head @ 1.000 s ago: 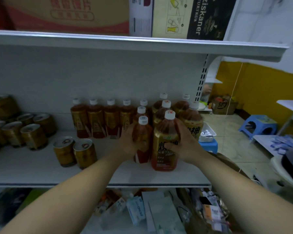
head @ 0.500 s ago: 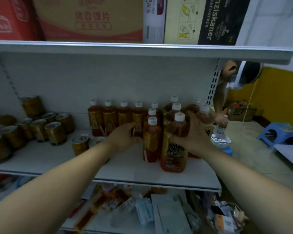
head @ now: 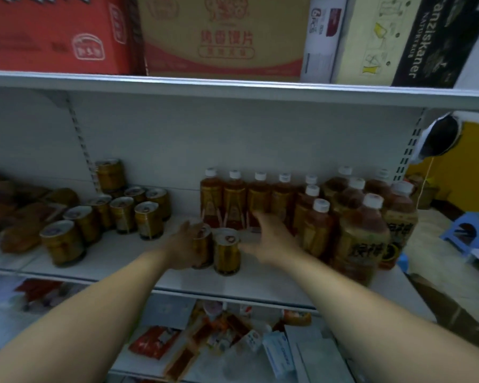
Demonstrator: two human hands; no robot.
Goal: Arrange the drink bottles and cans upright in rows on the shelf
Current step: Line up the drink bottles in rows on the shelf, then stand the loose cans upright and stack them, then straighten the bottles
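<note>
Closest to me, under the shelf edge, there's a jumble of packets (head: 219, 335) on the lower tier, nothing to do with this job. Both bare forearms reach over that to the shelf (head: 177, 283).

Two gold cans stand upright side by side near its front edge. The left hand (head: 181, 246) is right up against the left can (head: 203, 244), on its left side and hiding part of it. It's blurry, so I honestly can't tell if the fingers have closed round it or are just resting there. The right hand (head: 271, 239) is just to the right of the right can (head: 227, 252), fingers straight and spread, holding nothing.

So the cans sit between the two hands, long axis vertical, one can per hand. My guess is a side-on grab comes next, each hand closing inward, with only the right one having a small gap to cover.

Further back and right, the tea bottles (head: 246, 200) are already upright in rows, with the big bottle (head: 362, 241) at front right. Off left, the other cans (head: 122, 211) are a loose bunch, one sitting higher at the back. Up top, cartons (head: 221, 37).
</note>
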